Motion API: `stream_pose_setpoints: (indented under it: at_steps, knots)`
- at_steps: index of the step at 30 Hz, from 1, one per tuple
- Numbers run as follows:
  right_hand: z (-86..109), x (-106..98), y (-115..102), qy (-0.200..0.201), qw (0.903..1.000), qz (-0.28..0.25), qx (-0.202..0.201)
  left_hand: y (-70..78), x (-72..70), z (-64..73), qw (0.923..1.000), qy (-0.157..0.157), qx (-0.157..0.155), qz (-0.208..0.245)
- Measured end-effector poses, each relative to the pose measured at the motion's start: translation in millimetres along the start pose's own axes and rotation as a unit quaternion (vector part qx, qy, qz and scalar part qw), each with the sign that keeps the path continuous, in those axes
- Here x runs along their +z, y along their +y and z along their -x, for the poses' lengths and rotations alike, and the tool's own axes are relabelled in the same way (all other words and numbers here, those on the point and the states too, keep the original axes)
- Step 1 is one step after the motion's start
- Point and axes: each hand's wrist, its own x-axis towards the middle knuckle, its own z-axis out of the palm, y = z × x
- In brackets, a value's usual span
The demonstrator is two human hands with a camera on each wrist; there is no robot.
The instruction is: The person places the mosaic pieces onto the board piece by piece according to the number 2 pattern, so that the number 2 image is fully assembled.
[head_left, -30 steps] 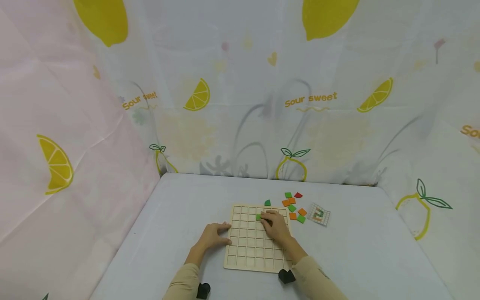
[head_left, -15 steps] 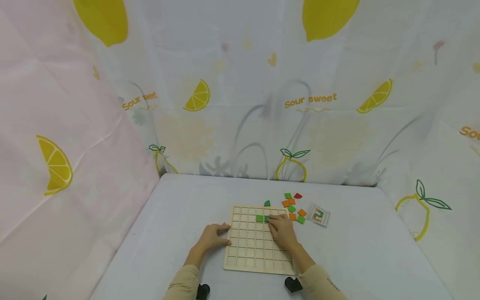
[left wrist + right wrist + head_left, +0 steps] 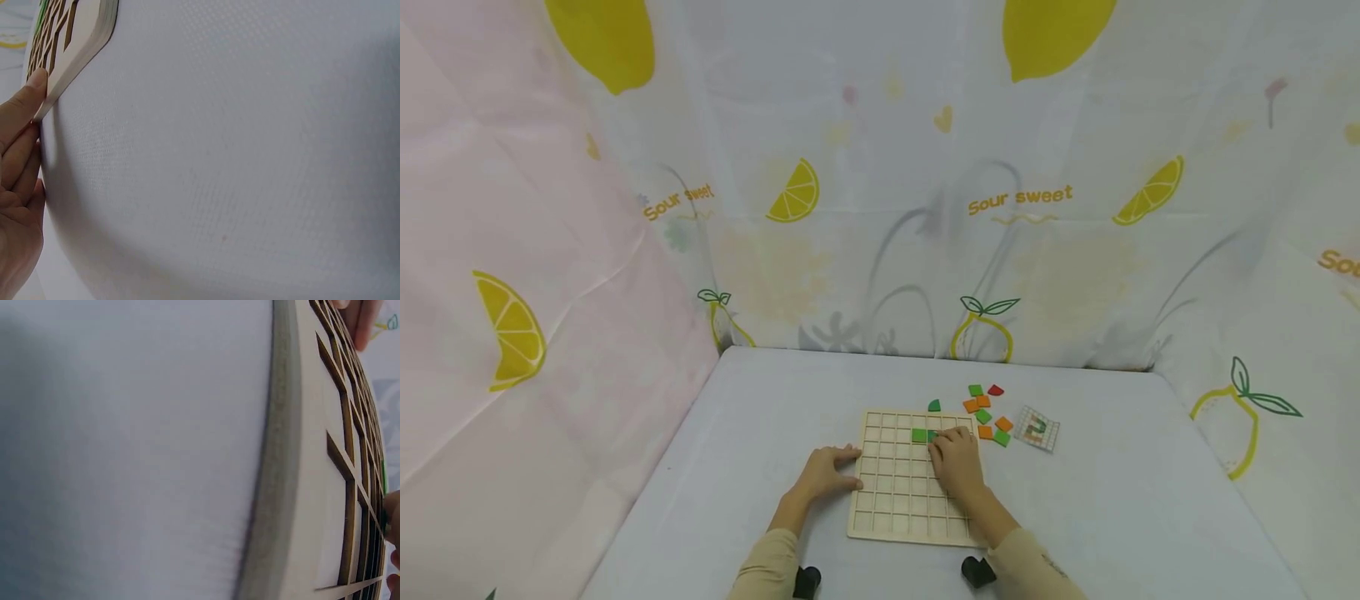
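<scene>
1. Shifted slightly to the right since one second ago, your right hand leaves the light green square fully in sight; it was at that square before. A dark green piece, hidden in that earlier view, now shows at your fingertips.

2. Your left hand stays where it was, at the left edge of the pale wooden grid board. Its thumb and fingers are spread wide apart; in the left wrist view the thumb touches the board's rim.

3. Your right fingers are bent, with their tips touching the dark green piece. You cannot tell whether they pinch it or only press it, since the hand covers part of it.

4. The board lies flat on the white table, between your hands, divided by raised lines into square cells. The light green square sits in a cell of the second row from the far edge. The dark green piece is just right of it, in the same row; how deep it sits is hidden.

5. Just beyond the board's far edge lies a dark green rounded piece. Past the far right corner are scattered green tiles, orange tiles and one red piece. Near them is a grid-printed card with an orange and green design.
</scene>
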Motion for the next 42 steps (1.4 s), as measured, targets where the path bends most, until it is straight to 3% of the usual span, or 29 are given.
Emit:
stream_pose_setpoints:
  at_steps: [4,10,22,29,34,37,39,42]
  knots:
    - [-7.1,5.1,8.8,0.031,0.9987,-0.040,0.000,-0.3,0.9,0.2,1.0000,-0.005,0.002,-0.002]
    - [-14.0,6.2,16.4,-0.026,0.9873,-0.144,0.062,0.0,-0.1,0.3,1.0000,-0.002,0.002,-0.002]
    - [-19.0,-2.2,17.5,-0.108,0.9821,-0.138,0.069,0.4,-0.4,0.1,1.0000,-0.004,0.006,-0.003]
    - [-17.0,-2.2,18.3,-0.088,0.9797,-0.163,0.077,0.5,-0.2,0.5,1.0000,-0.002,-0.001,0.002]
    - [-17.3,-12.1,29.4,-0.019,0.9637,-0.234,0.126,1.3,-0.5,0.9,1.0000,-0.003,-0.005,-0.004]
    - [-19.7,-21.1,47.2,0.044,0.9635,-0.198,0.175,1.9,-0.1,1.2,0.9999,-0.005,-0.007,-0.006]
    - [-21.5,-26.6,62.8,0.067,0.9670,-0.141,0.201,2.8,-0.1,1.7,1.0000,-0.003,-0.007,-0.005]
    - [-21.5,-36.0,83.7,0.040,0.9741,-0.054,0.216,3.8,-0.1,1.9,0.9999,0.000,-0.008,-0.007]
